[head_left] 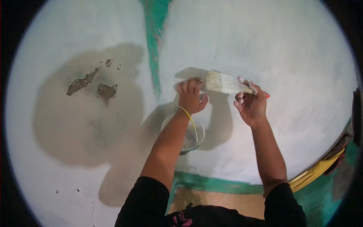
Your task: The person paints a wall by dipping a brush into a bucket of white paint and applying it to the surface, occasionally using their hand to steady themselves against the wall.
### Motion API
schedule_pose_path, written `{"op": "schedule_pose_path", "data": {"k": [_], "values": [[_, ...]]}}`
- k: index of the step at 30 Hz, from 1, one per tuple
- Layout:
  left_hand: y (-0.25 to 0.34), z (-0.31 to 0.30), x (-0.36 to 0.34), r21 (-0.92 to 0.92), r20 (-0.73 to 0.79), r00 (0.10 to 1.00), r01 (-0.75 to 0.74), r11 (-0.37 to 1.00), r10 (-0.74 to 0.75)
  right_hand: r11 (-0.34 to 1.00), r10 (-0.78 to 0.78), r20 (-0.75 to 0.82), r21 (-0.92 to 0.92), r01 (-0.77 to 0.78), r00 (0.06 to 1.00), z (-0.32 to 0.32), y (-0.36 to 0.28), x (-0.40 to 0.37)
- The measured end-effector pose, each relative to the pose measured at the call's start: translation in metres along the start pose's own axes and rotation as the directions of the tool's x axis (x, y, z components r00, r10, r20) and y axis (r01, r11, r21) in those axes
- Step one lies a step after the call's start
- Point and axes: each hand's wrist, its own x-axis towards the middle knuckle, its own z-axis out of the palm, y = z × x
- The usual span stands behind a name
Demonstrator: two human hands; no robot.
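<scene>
A wide paintbrush (227, 84) with pale bristles is in my right hand (251, 104), fingers closed round its handle. The brush lies roughly level, bristles pointing left, and its ferrule area is coated in white paint. My left hand (192, 94) holds nothing; its fingers are spread with the tips at the white wall (295, 94), just left of the bristles. From my left wrist hangs a small bucket (201, 133) by its yellow handle (194, 125). Whitish paint shows inside the bucket, partly hidden behind my forearm. Both hands have white smears on the fingertips.
A green strip (154, 45) runs down the wall above my left hand. Chipped patches (107, 92) mark the wall at left, within my shadow. Green edging (211, 183) borders brown boards (221, 201) below. Yellow cloth (314, 174) hangs at lower right.
</scene>
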Motion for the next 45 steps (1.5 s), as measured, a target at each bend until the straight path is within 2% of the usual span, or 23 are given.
{"op": "schedule_pose_path", "data": {"k": [2,3,4,6,8,11,12,15,16,18,19,20,22,26,30,32,36,38,39,41,42,44,45], "values": [[0.001,-0.009,0.016,0.023,-0.036,0.999,0.021,1.000,-0.020,0.934,-0.053,0.058,-0.350,0.070,0.997,0.029,-0.018,0.010],[-0.002,-0.010,0.023,0.013,-0.053,0.999,0.012,1.000,-0.011,0.881,-0.080,0.050,-0.463,0.094,0.996,0.042,-0.025,0.014],[-0.004,-0.011,0.029,0.003,-0.070,0.998,0.003,1.000,-0.002,0.877,-0.087,0.070,-0.468,0.110,0.994,0.055,-0.032,0.020],[-0.006,-0.013,0.044,0.013,-0.077,0.997,-0.008,1.000,0.009,0.689,-0.176,0.096,-0.699,0.192,0.980,0.079,-0.045,0.030],[-0.006,-0.017,0.058,0.020,-0.086,0.996,-0.020,1.000,0.021,0.627,-0.200,0.167,-0.735,0.257,0.965,0.102,-0.060,0.039],[-0.005,-0.020,0.071,0.018,-0.033,0.997,0.070,0.997,-0.069,0.346,-0.290,0.390,-0.809,0.475,0.874,0.126,-0.074,0.061],[-0.006,-0.019,0.070,0.012,-0.019,0.998,0.053,0.999,-0.053,0.341,-0.286,0.397,-0.809,0.480,0.872,0.132,-0.076,0.068],[-0.012,-0.016,0.065,0.019,-0.009,0.999,0.039,0.999,-0.039,0.171,-0.301,0.531,-0.787,0.593,0.792,0.146,-0.070,0.085],[-0.012,-0.016,0.065,0.024,-0.018,0.999,0.031,0.999,-0.031,0.178,-0.293,0.530,-0.787,0.590,0.796,0.145,-0.065,0.093],[-0.013,-0.015,0.065,0.036,0.021,0.998,0.053,0.998,-0.054,-0.139,-0.198,0.776,-0.627,0.767,0.599,0.146,-0.052,0.107],[-0.013,-0.015,0.065,0.031,-0.002,0.999,0.038,0.999,-0.038,-0.236,-0.139,0.794,-0.607,0.759,0.591,0.147,-0.046,0.108],[-0.013,-0.015,0.065,0.025,-0.025,0.999,0.021,0.999,-0.020,-0.230,-0.136,0.792,-0.609,0.759,0.595,0.149,-0.038,0.108],[-0.013,-0.013,0.064,0.025,-0.037,0.999,0.027,0.999,-0.026,-0.360,-0.066,0.794,-0.584,0.727,0.605,0.154,-0.022,0.107],[-0.015,-0.009,0.063,0.020,-0.081,0.997,0.019,1.000,-0.017,-0.352,0.024,0.681,-0.679,0.644,0.732,0.159,0.000,0.112],[-0.016,-0.008,0.060,0.012,-0.033,0.999,0.039,0.999,-0.038,-0.436,0.086,0.714,-0.600,0.671,0.695,0.162,0.006,0.119],[-0.017,-0.009,0.060,-0.007,-0.045,0.998,0.035,0.999,-0.035,-0.621,0.196,0.846,-0.284,0.731,0.496,0.159,0.009,0.128],[-0.016,-0.010,0.060,0.013,-0.011,0.997,0.074,0.997,-0.074,-0.720,0.266,0.877,-0.095,0.687,0.400,0.174,0.007,0.114],[-0.017,-0.007,0.059,-0.022,-0.047,0.998,0.050,0.999,-0.051,-0.749,0.278,0.924,0.038,0.662,0.262,0.176,0.015,0.111],[-0.019,-0.006,0.057,-0.029,-0.045,0.998,0.051,0.998,-0.052,-0.750,0.279,0.922,0.035,0.661,0.269,0.175,0.023,0.111],[-0.022,-0.006,0.054,-0.155,0.078,0.994,0.085,0.984,-0.074,-0.810,0.298,0.876,0.022,0.586,0.379,0.167,0.042,0.115],[-0.022,-0.007,0.055,-0.155,0.074,0.995,0.084,0.984,-0.074,-0.811,0.299,0.876,0.025,0.585,0.378,0.162,0.047,0.119],[-0.021,-0.009,0.056,-0.202,0.057,0.996,0.076,0.976,-0.066,-0.866,0.200,0.949,0.054,0.497,0.245,0.155,0.055,0.128],[-0.020,-0.011,0.058,-0.195,0.052,0.996,0.075,0.978,-0.066,-0.866,0.200,0.951,0.058,0.497,0.237,0.157,0.053,0.132]]}}
